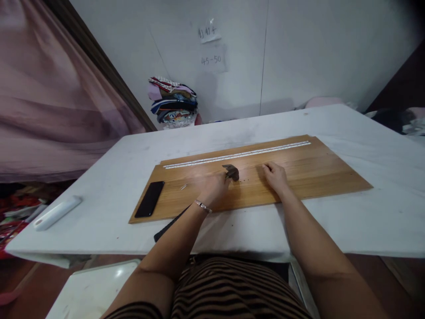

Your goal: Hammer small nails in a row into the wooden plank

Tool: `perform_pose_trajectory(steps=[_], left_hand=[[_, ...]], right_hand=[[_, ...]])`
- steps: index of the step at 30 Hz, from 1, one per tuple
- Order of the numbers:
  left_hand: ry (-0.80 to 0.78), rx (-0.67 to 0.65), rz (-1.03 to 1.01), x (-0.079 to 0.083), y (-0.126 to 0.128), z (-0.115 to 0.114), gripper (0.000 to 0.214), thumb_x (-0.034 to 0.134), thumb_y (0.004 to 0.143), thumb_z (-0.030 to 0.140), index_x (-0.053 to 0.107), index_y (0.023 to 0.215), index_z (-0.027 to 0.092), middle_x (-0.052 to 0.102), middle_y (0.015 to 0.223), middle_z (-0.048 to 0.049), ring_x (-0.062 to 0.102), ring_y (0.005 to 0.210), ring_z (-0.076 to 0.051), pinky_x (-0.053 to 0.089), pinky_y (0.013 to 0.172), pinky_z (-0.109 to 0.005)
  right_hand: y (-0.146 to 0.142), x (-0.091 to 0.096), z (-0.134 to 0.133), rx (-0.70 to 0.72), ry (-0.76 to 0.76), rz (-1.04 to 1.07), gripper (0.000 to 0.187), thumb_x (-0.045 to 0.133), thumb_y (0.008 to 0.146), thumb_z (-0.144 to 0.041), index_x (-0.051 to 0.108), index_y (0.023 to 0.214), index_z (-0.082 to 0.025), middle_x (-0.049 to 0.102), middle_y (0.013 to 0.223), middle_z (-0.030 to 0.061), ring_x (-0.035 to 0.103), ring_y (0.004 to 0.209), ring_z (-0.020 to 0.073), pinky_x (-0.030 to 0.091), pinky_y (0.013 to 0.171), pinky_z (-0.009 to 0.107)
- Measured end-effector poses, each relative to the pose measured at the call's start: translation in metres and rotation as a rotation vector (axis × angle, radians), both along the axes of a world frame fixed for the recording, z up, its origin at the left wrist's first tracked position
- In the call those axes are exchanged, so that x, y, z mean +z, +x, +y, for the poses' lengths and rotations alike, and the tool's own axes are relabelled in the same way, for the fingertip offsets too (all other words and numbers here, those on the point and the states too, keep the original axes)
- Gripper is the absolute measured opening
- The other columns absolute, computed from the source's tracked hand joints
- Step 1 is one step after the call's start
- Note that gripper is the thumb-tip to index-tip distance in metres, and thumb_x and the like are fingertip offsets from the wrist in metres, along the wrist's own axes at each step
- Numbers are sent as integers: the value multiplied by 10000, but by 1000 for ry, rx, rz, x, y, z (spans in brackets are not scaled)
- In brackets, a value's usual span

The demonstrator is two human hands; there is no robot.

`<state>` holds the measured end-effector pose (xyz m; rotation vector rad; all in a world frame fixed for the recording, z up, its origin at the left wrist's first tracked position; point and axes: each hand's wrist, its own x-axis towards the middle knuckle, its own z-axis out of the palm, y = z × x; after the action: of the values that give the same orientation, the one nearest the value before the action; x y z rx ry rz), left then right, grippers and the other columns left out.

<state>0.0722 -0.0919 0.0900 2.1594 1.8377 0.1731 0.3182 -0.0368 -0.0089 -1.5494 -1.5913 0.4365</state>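
Observation:
My left hand (212,188) is closed around a hammer just behind its dark metal head (231,172), which hovers low over a long wooden board (318,173). The hammer's black handle (168,228) runs back under my forearm past the board's near edge. My right hand (275,176) rests on the board just right of the hammer head, fingers curled together; what they pinch, if anything, is hidden. A few small dark dots (245,180) mark the wood between my hands. A loose nail (183,187) lies left of my left hand.
The board lies on a white table (381,212). A black phone (149,199) rests on the board's left end and a pale strip (237,154) runs along its far edge. A white oblong object (57,212) sits near the table's left edge. Folded fabrics (172,103) are stacked by the wall.

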Motion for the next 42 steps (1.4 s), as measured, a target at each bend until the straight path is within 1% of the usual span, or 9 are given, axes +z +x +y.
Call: perform_pose_trajectory(steps=[6, 10, 16, 22, 28, 34, 42], left_hand=[[1, 26, -20, 2, 0, 1, 327, 465, 1018, 324, 715, 1136, 150, 769, 1127, -157, 722, 1032, -276, 512, 859, -332], [2, 13, -35, 2, 0, 1, 306, 480, 1008, 305, 715, 1133, 154, 764, 1160, -149, 717, 1057, -266, 508, 881, -325], [12, -10, -42, -2, -1, 1, 297, 484, 1004, 289, 710, 1151, 166, 765, 1151, -142, 710, 1077, -260, 504, 913, -327], [5, 23, -56, 1, -2, 1, 315, 476, 1013, 323, 716, 1135, 160, 771, 1122, -137, 720, 1028, -255, 510, 870, -318], [15, -6, -25, -3, -2, 2, 307, 488, 994, 289, 725, 1142, 161, 766, 1138, -143, 712, 1059, -260, 506, 924, -336], [-8, 40, -38, 2, -2, 1, 331, 468, 1016, 338, 717, 1132, 155, 772, 1110, -150, 724, 1013, -261, 513, 853, -323], [-2, 9, 3, 1, 1, 0, 295, 487, 1007, 301, 717, 1124, 158, 770, 1119, -142, 716, 1040, -268, 507, 882, -324]], right_hand=[[0, -1, 1, -7, -1, 4, 297, 512, 874, -380, 745, 805, -210, 786, 872, 125, 662, 796, 257, 478, 753, 343], [0, -1, 0, -8, 2, 18, 299, 512, 871, -384, 746, 792, -216, 786, 861, 117, 663, 794, 255, 481, 740, 338], [0, -2, 1, 11, 12, 16, 296, 511, 868, -378, 752, 796, -221, 788, 865, 111, 663, 809, 255, 486, 755, 339], [0, -3, 2, 1, -7, -5, 294, 512, 870, -377, 738, 770, -217, 781, 842, 112, 663, 786, 250, 478, 739, 335], [0, 0, 0, 12, -23, -1, 288, 512, 872, -362, 748, 806, -209, 785, 875, 116, 668, 798, 252, 483, 759, 345], [0, 0, 0, 5, -18, -2, 276, 517, 867, -349, 746, 793, -213, 781, 858, 106, 667, 798, 250, 487, 758, 341], [0, -1, 0, 4, -32, -4, 279, 526, 876, -350, 760, 821, -209, 788, 890, 120, 684, 819, 262, 490, 767, 348]])
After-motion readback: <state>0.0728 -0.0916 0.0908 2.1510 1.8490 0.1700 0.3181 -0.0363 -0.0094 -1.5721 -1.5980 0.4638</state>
